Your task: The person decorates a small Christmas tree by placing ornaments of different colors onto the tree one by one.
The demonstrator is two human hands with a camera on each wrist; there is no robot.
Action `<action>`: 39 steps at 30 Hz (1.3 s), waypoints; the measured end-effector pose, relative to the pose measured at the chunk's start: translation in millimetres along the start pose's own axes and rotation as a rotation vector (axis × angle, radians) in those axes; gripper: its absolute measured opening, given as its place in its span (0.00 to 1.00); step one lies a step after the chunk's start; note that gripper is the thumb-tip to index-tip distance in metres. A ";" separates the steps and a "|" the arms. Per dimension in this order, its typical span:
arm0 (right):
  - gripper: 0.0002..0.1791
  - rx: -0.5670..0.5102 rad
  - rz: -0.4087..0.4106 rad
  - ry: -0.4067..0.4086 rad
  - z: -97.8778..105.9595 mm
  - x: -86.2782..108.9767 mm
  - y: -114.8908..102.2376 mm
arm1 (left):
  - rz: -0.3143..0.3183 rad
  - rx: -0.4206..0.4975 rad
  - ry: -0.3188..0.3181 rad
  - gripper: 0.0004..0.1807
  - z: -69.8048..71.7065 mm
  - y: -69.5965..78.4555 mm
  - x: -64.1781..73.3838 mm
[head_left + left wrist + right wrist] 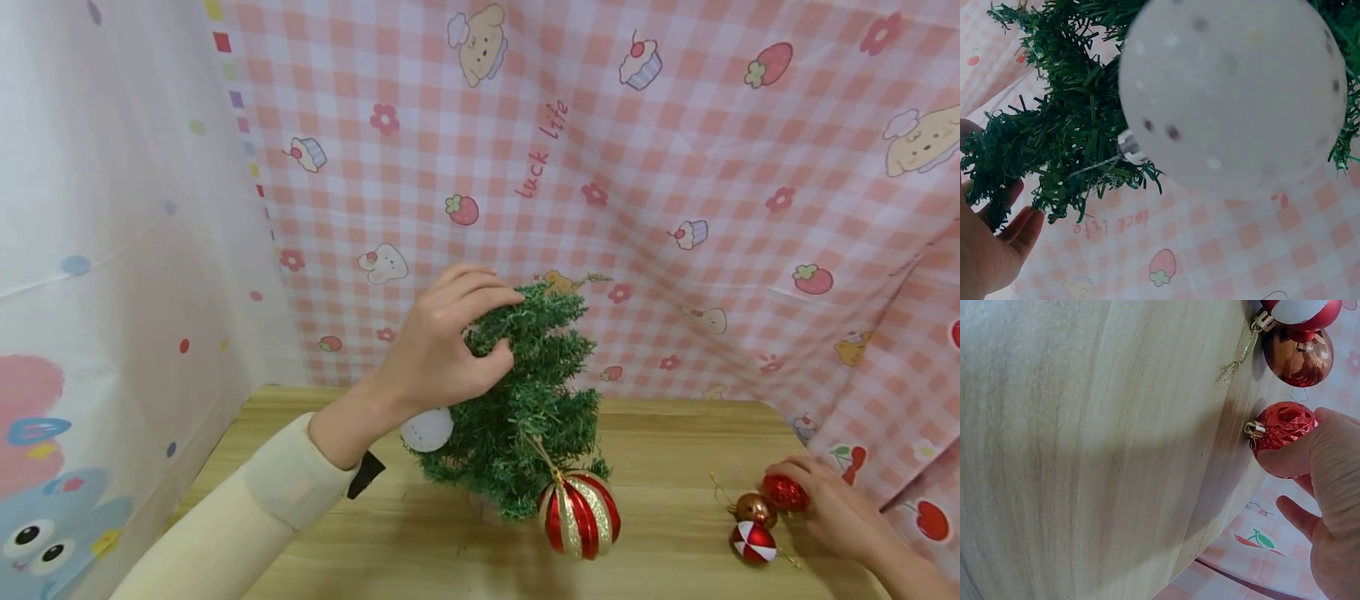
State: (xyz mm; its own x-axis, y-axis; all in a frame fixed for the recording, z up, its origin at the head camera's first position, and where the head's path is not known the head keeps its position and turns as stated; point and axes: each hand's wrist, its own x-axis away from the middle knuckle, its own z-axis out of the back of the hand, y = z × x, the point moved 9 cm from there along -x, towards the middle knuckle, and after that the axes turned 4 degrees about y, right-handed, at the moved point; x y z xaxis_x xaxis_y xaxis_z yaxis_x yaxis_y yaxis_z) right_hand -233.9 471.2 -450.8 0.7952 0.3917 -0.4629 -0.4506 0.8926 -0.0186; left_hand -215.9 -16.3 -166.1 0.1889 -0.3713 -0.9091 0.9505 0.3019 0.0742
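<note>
The left hand (pixel 442 342) is holding the tree (pixel 547 400); the right hand (pixel 840 508) is pinching the red ball (pixel 783 492), with the brown ball (pixel 753 505) lying just beyond its fingers. Picking-up seems to be going on, probably calling for lifting.

Pink checked cloth (pixel 652 150) — cartoon-printed, wooden tabletop (pixel 675 446)

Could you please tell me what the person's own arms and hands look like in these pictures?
The left hand is bare, without a glove; its arm wears a long, pale cream sleeve ending in a plain cuff, with a small, dark, angular piece showing beside it. The right hand is also ungloved, and no sleeve shows on that arm.
</note>
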 end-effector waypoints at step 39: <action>0.32 -0.095 -0.367 0.086 41.8 5.5 31.9 | 0.117 0.280 -0.131 0.23 -5.1 -33.3 -2.7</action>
State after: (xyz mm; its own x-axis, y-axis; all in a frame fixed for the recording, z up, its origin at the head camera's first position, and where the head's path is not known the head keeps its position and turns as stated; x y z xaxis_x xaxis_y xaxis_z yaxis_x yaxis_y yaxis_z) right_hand -226.9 511.2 -416.9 0.8755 0.0263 -0.4824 -0.1808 0.9438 -0.2766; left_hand -249.4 -20.9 -168.1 0.3136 -0.4636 -0.8287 0.9480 0.1024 0.3014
